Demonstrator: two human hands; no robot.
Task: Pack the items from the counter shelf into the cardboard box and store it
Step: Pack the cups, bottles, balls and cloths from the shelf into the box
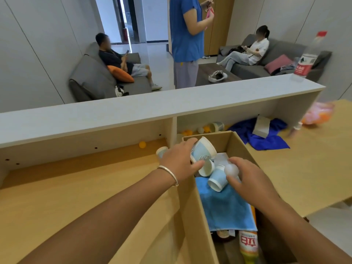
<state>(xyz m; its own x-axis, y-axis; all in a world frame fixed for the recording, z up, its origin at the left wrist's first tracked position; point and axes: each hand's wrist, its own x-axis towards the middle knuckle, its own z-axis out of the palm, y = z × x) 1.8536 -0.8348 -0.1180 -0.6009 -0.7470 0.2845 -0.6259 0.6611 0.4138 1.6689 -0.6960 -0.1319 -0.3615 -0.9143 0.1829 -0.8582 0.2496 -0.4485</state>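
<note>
An open cardboard box (192,206) stands on the wooden counter in front of me. Inside lie a light blue towel (224,206), two blue-and-white paper cups (217,179) and a yellow-green bottle (248,246). My left hand (179,161) holds a blue-and-white paper cup (202,149) tilted over the box's far left corner. My right hand (245,174) grips a white ball (231,170) above the cups in the box. On the shelf under the grey counter top remain an orange ball (142,144), more balls (202,129), a lying cup (218,126), a dark blue cloth (266,138) and a small white box (262,126).
A small cup (162,151) stands beside the box at my left hand. A large clear bottle with a red label (306,60) stands on the grey counter top (133,109). A pink bag of balls (317,115) lies at the right. Beyond the counter one person stands and two sit on sofas.
</note>
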